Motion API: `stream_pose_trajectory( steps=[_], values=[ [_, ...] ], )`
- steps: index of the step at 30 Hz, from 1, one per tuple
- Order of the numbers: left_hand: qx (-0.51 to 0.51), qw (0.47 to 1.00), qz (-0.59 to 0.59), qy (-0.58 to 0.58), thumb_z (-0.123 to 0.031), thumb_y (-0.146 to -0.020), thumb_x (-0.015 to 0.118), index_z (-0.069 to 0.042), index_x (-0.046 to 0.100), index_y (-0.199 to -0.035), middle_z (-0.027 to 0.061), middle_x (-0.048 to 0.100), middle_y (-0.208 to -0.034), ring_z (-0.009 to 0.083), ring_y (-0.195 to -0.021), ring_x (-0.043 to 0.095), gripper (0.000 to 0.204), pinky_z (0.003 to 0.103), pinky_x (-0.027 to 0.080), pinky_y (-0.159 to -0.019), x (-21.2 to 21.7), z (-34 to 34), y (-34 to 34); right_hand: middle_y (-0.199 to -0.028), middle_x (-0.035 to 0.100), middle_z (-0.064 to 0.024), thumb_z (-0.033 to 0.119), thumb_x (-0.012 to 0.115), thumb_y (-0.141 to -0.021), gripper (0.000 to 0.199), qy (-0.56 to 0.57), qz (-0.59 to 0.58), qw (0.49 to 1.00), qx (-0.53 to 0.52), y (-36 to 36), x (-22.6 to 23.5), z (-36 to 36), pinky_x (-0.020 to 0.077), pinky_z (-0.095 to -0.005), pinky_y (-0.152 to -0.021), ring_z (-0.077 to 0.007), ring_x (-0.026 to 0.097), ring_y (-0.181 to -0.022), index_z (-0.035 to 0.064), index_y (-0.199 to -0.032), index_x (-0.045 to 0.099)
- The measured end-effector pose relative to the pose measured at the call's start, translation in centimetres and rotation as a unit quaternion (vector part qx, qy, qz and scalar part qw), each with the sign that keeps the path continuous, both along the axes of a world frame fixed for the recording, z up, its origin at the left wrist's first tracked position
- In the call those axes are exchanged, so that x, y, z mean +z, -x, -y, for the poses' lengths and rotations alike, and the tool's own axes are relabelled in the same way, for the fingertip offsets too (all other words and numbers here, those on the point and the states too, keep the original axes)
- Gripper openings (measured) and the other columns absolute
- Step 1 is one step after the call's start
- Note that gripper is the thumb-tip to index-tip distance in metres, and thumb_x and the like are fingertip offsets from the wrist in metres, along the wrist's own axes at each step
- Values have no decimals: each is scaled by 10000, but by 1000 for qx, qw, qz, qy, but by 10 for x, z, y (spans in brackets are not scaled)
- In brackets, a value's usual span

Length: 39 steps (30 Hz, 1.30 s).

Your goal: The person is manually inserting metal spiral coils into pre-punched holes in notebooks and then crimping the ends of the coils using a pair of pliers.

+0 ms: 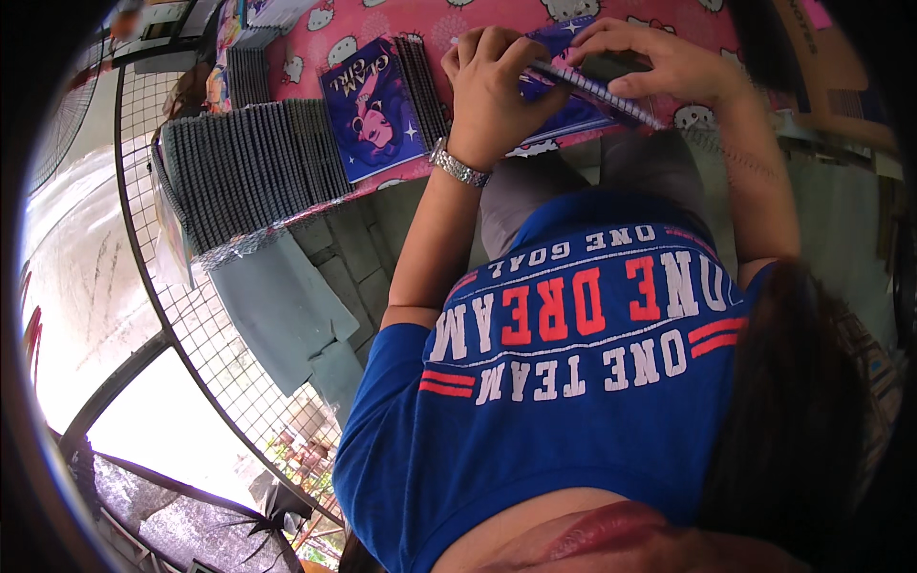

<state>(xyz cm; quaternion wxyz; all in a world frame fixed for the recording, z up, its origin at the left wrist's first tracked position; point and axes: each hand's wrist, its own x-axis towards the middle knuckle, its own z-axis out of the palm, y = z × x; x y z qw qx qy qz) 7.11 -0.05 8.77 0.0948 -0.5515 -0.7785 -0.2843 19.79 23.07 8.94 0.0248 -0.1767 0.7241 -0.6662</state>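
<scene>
A spiral notebook (635, 110) is tilted up edge-on above the near side of the table, its bound edge toward me. My left hand (495, 91), with a silver watch on the wrist, grips its left end, thumb against the near edge. My right hand (669, 65) curves around the other side of it, thumb at the bound edge and fingers reaching to the far side. Beneath lie notebooks with blue-purple covers (549, 122), partly hidden by my hands. A blurred, thin coil (735, 158) crosses in front of my right forearm.
To the left stands a long row of spiral notebooks (253, 167). A notebook with an illustrated purple cover (368, 115) leans at its right end, beside more bound notebooks (420, 86). The table wears a pink patterned cloth (406, 21). A cardboard box (831, 57) sits far right.
</scene>
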Motion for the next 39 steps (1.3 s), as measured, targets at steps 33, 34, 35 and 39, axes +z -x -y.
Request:
stream_pose_trajectory(
  steps=[33, 34, 35, 39],
  values=[
    [-37, 988, 152, 4, -86, -726, 852, -4, 682, -990, 78, 642, -942, 171, -797, 703, 325, 279, 545, -689, 7, 16, 41, -1246, 584, -125, 251, 729, -883, 409, 140, 2, 983, 114, 73, -4, 8, 412, -369, -1018, -228, 535, -1199, 22, -1206, 627],
    [-45, 987, 154, -7, -88, -727, 852, -6, 680, -994, 76, 642, -940, 172, -786, 699, 328, 279, 541, -685, 7, 12, 43, -1237, 587, -128, 254, 732, -884, 405, 307, 7, 940, 150, 74, -9, 6, 421, -369, -1008, -225, 540, -1189, 25, -1201, 627],
    [-45, 986, 159, -12, -90, -728, 852, -8, 679, -998, 74, 643, -939, 173, -775, 695, 332, 280, 537, -680, 3, 14, 45, -1206, 602, -112, 289, 741, -883, 419, 311, -9, 933, 183, 73, 3, 14, 435, -358, -990, -206, 561, -1152, 31, -1193, 628],
    [-28, 977, 208, -19, -87, -724, 858, -12, 658, -968, 66, 632, -920, 158, -745, 668, 324, 275, 525, -677, 3, 18, 45, -1165, 613, -67, 269, 707, -910, 385, -142, 17, 990, 20, 69, 28, 9, 447, -310, -946, -152, 578, -1077, 22, -1193, 627]
  ],
)
